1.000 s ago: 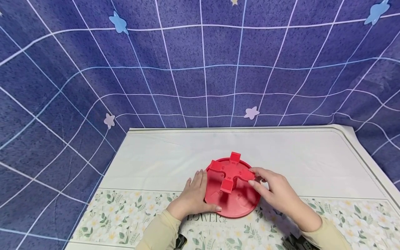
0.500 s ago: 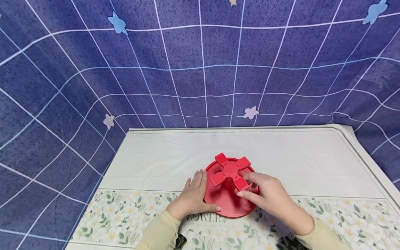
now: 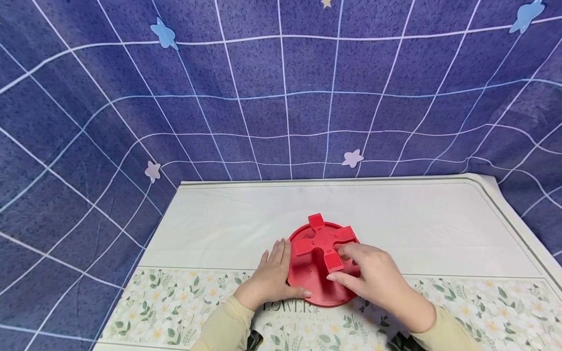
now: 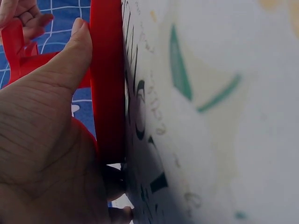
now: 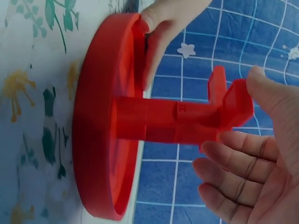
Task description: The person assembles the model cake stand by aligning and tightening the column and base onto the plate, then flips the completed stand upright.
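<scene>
A red round base (image 3: 307,278) with a raised rim lies on the tabletop. From its middle rises a red column (image 5: 161,119), topped by a red four-armed cross (image 3: 324,239) with tabs at the arm ends and small numbers on it. Along the base's left rim my left hand (image 3: 272,282) rests with straight fingers, its thumb over the front edge. At the cross's near-right side my right hand (image 3: 373,270) pinches one arm: in the right wrist view the thumb touches its end tab while the index finger sits by the hub. Other right-hand fingers are loosely bent below.
A white table cover (image 3: 246,209) with a floral band (image 3: 175,297) lies beneath. Behind and to the sides hangs a blue gridded cloth (image 3: 263,112) with star shapes. Dark straps show near both wrists.
The cross has turned clockwise as seen from above. My right hand has moved left and nearer the front, following it. The left hand and the base have stayed put.
</scene>
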### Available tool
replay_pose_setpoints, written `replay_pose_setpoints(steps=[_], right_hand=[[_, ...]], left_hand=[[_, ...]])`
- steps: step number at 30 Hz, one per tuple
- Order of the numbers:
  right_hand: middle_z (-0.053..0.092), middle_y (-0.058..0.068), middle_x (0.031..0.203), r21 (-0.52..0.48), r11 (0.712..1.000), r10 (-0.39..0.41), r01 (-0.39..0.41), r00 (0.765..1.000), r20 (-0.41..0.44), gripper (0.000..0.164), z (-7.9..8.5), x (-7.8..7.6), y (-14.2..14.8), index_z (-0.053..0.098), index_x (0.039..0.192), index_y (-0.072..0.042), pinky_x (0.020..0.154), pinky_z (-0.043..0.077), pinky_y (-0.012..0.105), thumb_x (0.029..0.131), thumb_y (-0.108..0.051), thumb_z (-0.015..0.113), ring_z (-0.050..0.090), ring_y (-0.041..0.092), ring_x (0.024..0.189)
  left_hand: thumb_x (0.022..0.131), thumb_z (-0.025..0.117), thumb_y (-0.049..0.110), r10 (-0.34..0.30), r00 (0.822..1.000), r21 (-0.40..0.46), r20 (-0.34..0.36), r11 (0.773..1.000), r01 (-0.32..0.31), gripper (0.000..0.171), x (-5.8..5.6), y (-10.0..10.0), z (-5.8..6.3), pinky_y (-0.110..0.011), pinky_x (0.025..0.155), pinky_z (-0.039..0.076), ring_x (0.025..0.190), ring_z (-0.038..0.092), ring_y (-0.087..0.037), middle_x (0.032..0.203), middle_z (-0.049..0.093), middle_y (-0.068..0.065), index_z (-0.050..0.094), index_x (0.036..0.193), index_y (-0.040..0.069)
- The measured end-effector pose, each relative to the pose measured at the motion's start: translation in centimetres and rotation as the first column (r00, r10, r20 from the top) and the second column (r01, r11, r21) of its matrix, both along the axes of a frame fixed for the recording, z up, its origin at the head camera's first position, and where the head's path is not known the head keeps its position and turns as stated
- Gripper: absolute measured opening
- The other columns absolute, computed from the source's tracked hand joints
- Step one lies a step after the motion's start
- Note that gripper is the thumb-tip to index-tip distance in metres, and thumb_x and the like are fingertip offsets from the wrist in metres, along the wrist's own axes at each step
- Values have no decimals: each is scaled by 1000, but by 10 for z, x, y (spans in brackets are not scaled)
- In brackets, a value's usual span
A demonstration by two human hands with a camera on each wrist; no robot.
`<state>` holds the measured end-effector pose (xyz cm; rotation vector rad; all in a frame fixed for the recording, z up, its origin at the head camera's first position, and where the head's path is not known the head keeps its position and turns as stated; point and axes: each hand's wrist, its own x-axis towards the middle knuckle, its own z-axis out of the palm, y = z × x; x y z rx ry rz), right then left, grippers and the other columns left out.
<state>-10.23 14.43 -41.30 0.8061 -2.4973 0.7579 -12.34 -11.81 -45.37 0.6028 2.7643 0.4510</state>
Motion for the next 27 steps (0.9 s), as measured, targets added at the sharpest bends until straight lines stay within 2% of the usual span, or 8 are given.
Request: replay_pose_setpoints(steps=[3,6,8,11,15,18,21,27], right_hand=[[62,-12,81,-39,999,-10,8,999,-42,39,5,-4,6,69,102,-13,57,46,24,78,-42,80,53,3,65],[55,-13,74,-83,996,-53,45,994,-94,28,8,-11,13,68,102,-11,52,42,23,81,-27,78,49,4,61],[56,-12,75,-99,992,-86,76,992,-97,28,8,-16,18,68,108,-10,52,42,23,83,-18,76,51,4,62],[59,-9,80,-82,991,-109,105,993,-41,36,5,-22,24,65,120,-9,52,44,24,86,-13,72,50,3,62],[68,-1,94,-46,995,-80,84,994,76,41,0,-26,29,61,130,-7,58,49,27,90,-12,69,53,4,66],[71,2,100,-53,996,-60,67,990,127,37,-3,-26,32,63,128,-8,60,50,27,92,-13,67,56,5,68],[71,0,97,-79,995,-51,64,987,153,32,-4,-25,33,65,123,-10,57,48,25,92,-14,68,55,4,64],[71,-3,95,-129,990,-25,57,972,235,29,-1,-20,35,67,114,-14,57,48,23,86,-15,75,59,3,65]], left_hand=[[74,64,75,-1,1000,0,0,1000,1,126,0,0,0,-57,115,14,147,8,-37,160,10,-24,10,153,-6],[74,63,76,2,1000,-4,6,1000,-1,126,0,0,0,-56,116,12,148,6,-37,160,9,-23,9,154,-5],[73,63,76,5,1000,0,12,1000,-5,126,0,0,0,-56,116,12,148,6,-36,160,8,-22,8,154,-4],[73,64,76,9,1000,3,19,1000,-10,127,0,0,0,-56,116,12,148,6,-36,161,8,-22,8,154,-4],[73,64,76,11,1000,1,20,1000,-11,127,1,0,0,-55,116,12,148,6,-36,160,8,-22,9,154,-4],[73,64,76,11,1000,-2,19,1000,-11,127,1,1,-1,-55,116,12,148,6,-36,161,8,-22,8,154,-4],[73,64,76,12,1000,-2,18,1000,-12,127,0,0,-1,-55,116,12,148,6,-36,161,9,-22,8,154,-4],[73,65,75,15,1000,4,26,1000,-16,127,1,1,1,-56,116,11,148,6,-36,160,8,-22,8,154,-4]])
